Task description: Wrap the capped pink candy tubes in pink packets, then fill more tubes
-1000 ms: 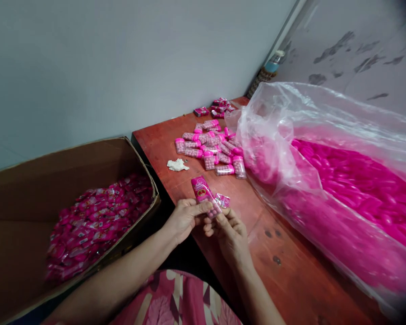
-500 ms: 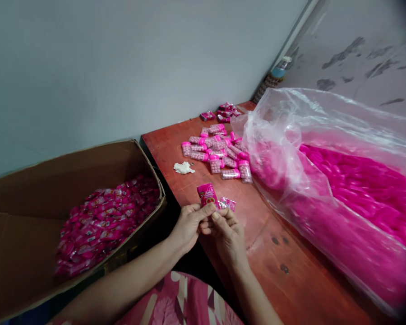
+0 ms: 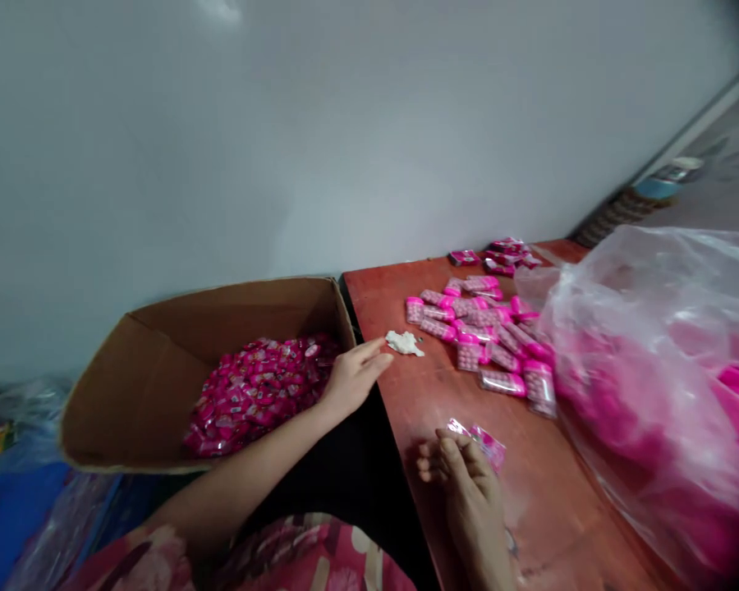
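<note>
Left hand: fingers extended, looks empty, tips just beside white lump. Lump lies to their right on red tabletop, long axis roughly left-right. Right hand: farther off, half curled beside pink wrappers, hold unclear.

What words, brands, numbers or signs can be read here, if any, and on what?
None can be read.
Wrapped packets in the cardboard box: printed marks, too small and blurred.
Pink wrappers by the right hand: print too blurred.
Dark pink packets near the wall: too small.
Pink-capped containers: no lettering that I can make out.
</note>
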A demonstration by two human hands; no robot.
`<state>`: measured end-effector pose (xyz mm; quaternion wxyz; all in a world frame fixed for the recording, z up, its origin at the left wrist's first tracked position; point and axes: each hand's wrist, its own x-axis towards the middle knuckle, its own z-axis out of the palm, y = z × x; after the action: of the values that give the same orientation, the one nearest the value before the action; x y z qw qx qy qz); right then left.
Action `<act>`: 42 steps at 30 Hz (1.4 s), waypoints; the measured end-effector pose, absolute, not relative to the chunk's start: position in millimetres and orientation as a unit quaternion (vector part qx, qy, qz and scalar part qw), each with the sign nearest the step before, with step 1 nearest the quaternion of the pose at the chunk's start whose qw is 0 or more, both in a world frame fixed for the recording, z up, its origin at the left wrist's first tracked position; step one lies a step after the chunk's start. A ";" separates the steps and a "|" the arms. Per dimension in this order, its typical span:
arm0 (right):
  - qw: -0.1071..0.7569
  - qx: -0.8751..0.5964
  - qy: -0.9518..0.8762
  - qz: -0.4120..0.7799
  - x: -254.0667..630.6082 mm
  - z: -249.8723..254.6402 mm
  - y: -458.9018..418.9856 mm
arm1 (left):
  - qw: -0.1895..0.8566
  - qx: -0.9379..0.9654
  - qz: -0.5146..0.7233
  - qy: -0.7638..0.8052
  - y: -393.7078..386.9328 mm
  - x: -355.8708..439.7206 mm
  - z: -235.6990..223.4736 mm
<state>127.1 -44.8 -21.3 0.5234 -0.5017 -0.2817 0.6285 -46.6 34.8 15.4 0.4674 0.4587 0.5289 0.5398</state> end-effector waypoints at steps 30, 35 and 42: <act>0.688 -0.548 -0.239 0.411 232.0 -26.4 -38.2 | 0.271 0.837 0.243 0.408 -0.6 47.1 -26.1; 0.671 -0.541 -0.245 0.445 232.7 -30.2 -35.4 | 0.198 0.850 0.218 0.438 -3.7 55.5 -30.8; 0.610 -0.560 -0.331 0.453 221.4 -32.1 -36.8 | 0.184 0.817 0.298 0.458 -4.4 60.3 -37.2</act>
<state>221.4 -36.8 -32.1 0.6097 -0.5598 -0.3315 0.4527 60.3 -4.4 -37.2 0.1845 0.8172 0.4577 0.2979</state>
